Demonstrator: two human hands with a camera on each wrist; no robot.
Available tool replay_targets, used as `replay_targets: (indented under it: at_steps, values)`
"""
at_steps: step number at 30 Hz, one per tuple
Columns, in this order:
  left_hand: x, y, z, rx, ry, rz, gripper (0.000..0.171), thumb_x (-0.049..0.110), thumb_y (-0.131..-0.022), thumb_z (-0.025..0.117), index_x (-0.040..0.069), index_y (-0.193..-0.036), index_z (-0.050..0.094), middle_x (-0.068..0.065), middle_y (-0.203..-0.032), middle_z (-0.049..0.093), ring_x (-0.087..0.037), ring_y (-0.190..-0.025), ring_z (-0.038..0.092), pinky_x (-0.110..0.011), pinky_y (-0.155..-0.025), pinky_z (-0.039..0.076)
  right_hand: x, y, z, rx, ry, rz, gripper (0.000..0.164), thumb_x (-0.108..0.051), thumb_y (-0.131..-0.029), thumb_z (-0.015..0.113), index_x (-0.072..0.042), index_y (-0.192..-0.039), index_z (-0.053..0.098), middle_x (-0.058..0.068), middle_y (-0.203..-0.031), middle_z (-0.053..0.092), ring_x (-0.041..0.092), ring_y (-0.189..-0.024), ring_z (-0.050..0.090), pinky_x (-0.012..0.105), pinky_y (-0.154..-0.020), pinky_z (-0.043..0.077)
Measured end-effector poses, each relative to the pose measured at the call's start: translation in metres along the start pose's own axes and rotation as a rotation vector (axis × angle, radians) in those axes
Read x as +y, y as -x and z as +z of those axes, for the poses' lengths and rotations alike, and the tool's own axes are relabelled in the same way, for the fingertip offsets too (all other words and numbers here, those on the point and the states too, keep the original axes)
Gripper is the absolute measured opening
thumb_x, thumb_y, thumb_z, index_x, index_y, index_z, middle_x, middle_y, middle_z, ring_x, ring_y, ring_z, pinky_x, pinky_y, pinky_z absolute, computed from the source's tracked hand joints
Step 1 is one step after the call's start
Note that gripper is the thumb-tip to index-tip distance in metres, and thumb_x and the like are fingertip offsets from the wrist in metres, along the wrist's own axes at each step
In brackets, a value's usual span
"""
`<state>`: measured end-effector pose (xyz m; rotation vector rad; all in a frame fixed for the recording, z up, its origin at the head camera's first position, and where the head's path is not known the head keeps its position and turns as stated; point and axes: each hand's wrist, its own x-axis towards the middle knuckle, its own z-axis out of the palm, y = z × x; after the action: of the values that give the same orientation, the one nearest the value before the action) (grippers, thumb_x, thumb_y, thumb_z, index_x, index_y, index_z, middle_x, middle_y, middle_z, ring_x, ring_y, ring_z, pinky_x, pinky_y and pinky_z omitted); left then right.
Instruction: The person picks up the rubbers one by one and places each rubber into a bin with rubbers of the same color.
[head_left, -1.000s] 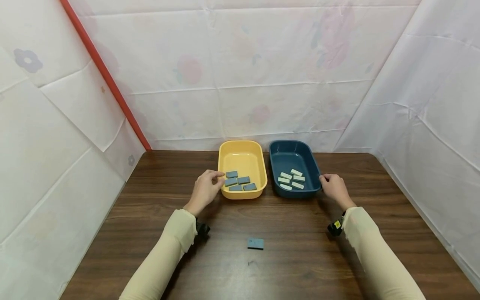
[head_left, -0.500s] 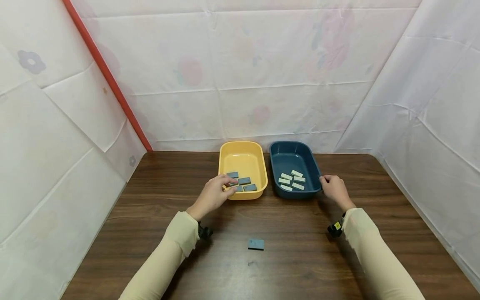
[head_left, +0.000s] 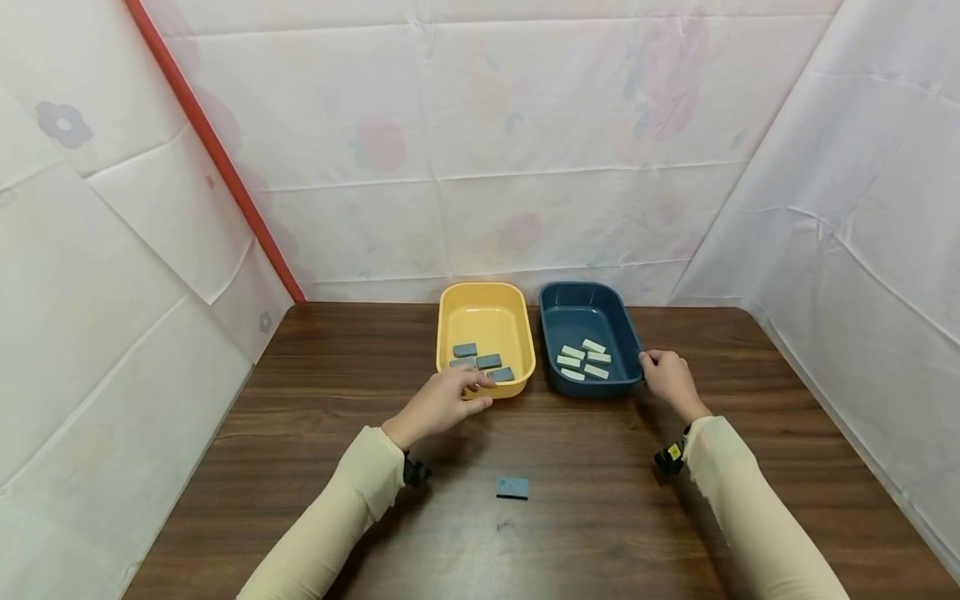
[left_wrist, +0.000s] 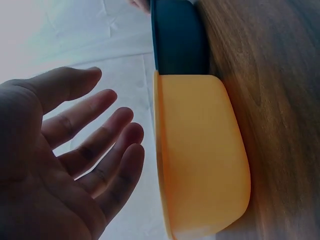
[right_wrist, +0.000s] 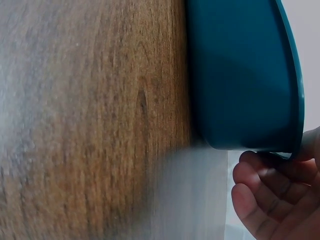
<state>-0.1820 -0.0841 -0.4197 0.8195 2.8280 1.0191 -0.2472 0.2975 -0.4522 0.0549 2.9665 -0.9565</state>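
Note:
My left hand [head_left: 442, 402] hovers at the near edge of the yellow tray [head_left: 487, 321], fingers loosely bent and apart, nothing between them. In the left wrist view its fingers [left_wrist: 120, 180] point toward the tray's outer wall with a gap. Several small blue-grey rectangular blocks [head_left: 488, 361] lie in that tray, partly covered by the hand. At the right, my right hand [head_left: 669, 382] grips the rim of the dark blue tray [head_left: 585, 315], thumb over the rim and fingers curled below it outside. Several pale blocks [head_left: 598, 357] with light tops lie inside the blue tray.
One blue-grey block [head_left: 512, 487] lies alone on the brown wooden table [head_left: 585, 533], nearer to me. Both trays stand side by side at the table's back edge, close to a white patterned sheet [head_left: 480, 217]. A red strip [head_left: 217, 158] runs down the left corner.
My left hand has moved right and toward me, from the yellow tray's left side across its blocks to its near edge. The right hand stays at the blue tray's rim.

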Motion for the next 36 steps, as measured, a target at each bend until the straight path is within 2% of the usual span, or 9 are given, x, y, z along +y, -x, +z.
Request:
replay_targets:
  at_steps: [7,15,18,23,27,36]
  values:
    - [0.006,0.002,0.006,-0.077,-0.017,0.035,0.027,0.02,-0.091,0.069,0.008,-0.115,0.07,-0.006,-0.109,0.068,-0.02,-0.098,0.063,-0.037,-0.085,0.052,-0.001,0.0,-0.001,0.007,0.021,-0.013,0.047,-0.023,-0.105,0.036,0.012,-0.132,0.054,0.028,-0.106,0.068,0.029,-0.081,0.064,0.045,-0.078,0.051]
    - [0.012,0.006,0.015,-0.188,-0.029,0.047,0.031,0.021,-0.092,0.068,0.008,-0.121,0.068,-0.007,-0.116,0.068,-0.022,-0.105,0.064,-0.038,-0.089,0.051,0.0,0.0,-0.001,0.0,0.029,-0.014,0.048,-0.023,-0.106,0.034,0.011,-0.132,0.053,0.026,-0.103,0.068,0.027,-0.078,0.063,0.042,-0.075,0.049]
    - [0.014,0.006,0.018,-0.222,-0.029,0.046,0.033,0.022,-0.092,0.068,0.007,-0.122,0.068,-0.008,-0.114,0.067,-0.023,-0.105,0.065,-0.037,-0.088,0.053,0.0,0.0,-0.001,0.006,0.024,-0.018,0.047,-0.023,-0.106,0.034,0.011,-0.131,0.055,0.024,-0.098,0.068,0.025,-0.075,0.062,0.039,-0.071,0.048]
    - [0.017,0.008,0.025,-0.281,-0.056,0.08,0.033,0.024,-0.091,0.07,0.011,-0.121,0.068,-0.004,-0.115,0.067,-0.019,-0.103,0.066,-0.031,-0.087,0.053,-0.001,0.001,0.0,0.011,0.027,-0.018,0.047,-0.023,-0.106,0.034,0.01,-0.131,0.055,0.02,-0.089,0.067,0.024,-0.073,0.059,0.036,-0.069,0.044]
    - [0.018,0.009,0.033,-0.328,-0.081,0.112,0.032,0.024,-0.091,0.07,0.013,-0.12,0.069,0.0,-0.115,0.067,-0.017,-0.103,0.065,-0.029,-0.087,0.052,0.0,0.001,0.001,0.008,0.033,-0.008,0.048,-0.024,-0.106,0.034,0.01,-0.132,0.054,0.021,-0.092,0.068,0.026,-0.076,0.059,0.038,-0.071,0.045]
    - [0.022,0.012,0.045,-0.43,-0.143,0.126,0.031,0.025,-0.089,0.072,0.018,-0.118,0.07,0.006,-0.114,0.066,-0.008,-0.102,0.061,-0.028,-0.092,0.048,0.001,0.002,0.002,-0.001,0.022,0.001,0.05,-0.026,-0.106,0.033,0.01,-0.136,0.05,0.024,-0.101,0.068,0.028,-0.082,0.062,0.041,-0.076,0.048]
